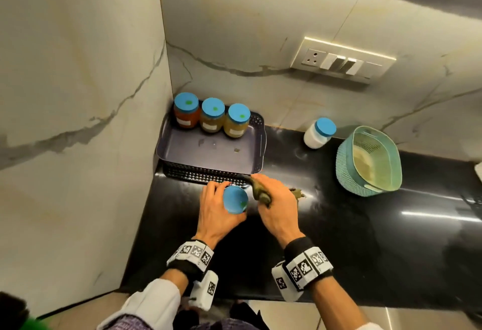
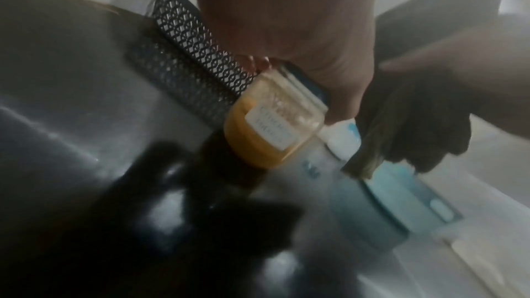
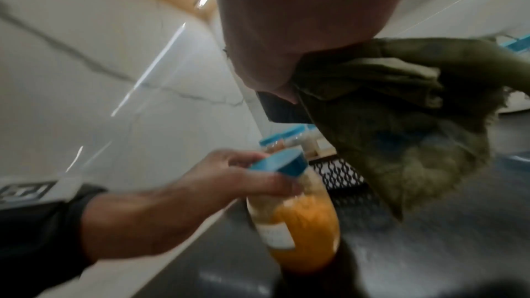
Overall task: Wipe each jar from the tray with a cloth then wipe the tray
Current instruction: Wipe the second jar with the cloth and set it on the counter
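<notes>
the left hand [image 1: 217,208] grips a glass jar of orange paste with a blue lid [image 3: 292,214], fingers curled round its neck, just in front of the dark purple plastic tray [image 1: 208,151] on the black counter [image 1: 365,238]. the right hand [image 1: 276,207] clutches an olive-green cloth [image 3: 401,126] beside the jar. three blue-lidded jars [image 1: 211,116] stand along the tray's back wall.
</notes>
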Demonstrator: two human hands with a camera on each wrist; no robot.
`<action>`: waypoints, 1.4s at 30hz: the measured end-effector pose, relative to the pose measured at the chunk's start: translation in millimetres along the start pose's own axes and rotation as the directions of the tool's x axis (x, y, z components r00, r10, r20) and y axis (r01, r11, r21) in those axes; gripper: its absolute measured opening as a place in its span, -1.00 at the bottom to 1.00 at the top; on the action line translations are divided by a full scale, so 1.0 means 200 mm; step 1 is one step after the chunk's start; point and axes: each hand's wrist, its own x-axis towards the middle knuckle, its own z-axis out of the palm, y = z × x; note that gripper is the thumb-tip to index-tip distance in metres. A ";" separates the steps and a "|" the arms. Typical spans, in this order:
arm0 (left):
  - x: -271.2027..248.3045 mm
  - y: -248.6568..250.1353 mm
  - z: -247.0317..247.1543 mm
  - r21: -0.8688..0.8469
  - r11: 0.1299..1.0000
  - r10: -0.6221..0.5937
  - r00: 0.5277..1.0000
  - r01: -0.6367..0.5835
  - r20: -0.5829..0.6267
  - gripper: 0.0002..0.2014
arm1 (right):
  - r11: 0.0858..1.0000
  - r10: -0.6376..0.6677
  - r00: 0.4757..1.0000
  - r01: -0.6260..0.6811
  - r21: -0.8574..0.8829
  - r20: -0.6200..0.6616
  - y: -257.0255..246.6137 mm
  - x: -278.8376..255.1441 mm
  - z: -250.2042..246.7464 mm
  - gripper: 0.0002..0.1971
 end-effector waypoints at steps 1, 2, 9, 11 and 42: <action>-0.02 -0.02 0.00 0.006 1.000 0.006 1.000 -0.006 0.017 -0.22 | 0.998 -0.043 0.998 0.046 -0.053 0.041 0.02 -0.03 0.02 -0.32; -0.04 -0.04 0.01 0.009 1.000 0.018 1.000 -0.018 0.022 -0.25 | 0.990 -0.091 0.991 0.101 -0.097 0.099 0.04 -0.06 0.04 -0.34; 0.05 -0.08 -0.05 -0.304 0.952 0.050 0.977 0.017 0.209 -0.36 | 0.946 -0.163 0.957 0.221 -0.238 0.239 0.13 -0.14 0.17 -0.32; 0.05 -0.10 -0.04 -0.323 0.946 0.041 0.978 0.028 0.206 -0.35 | 0.939 -0.169 0.959 0.227 -0.259 0.227 0.12 -0.15 0.17 -0.36; 0.00 -0.18 0.03 -0.461 0.887 0.011 0.998 0.020 0.065 -0.57 | 0.975 -0.139 0.955 0.178 -0.134 0.262 -0.16 -0.17 0.23 -0.73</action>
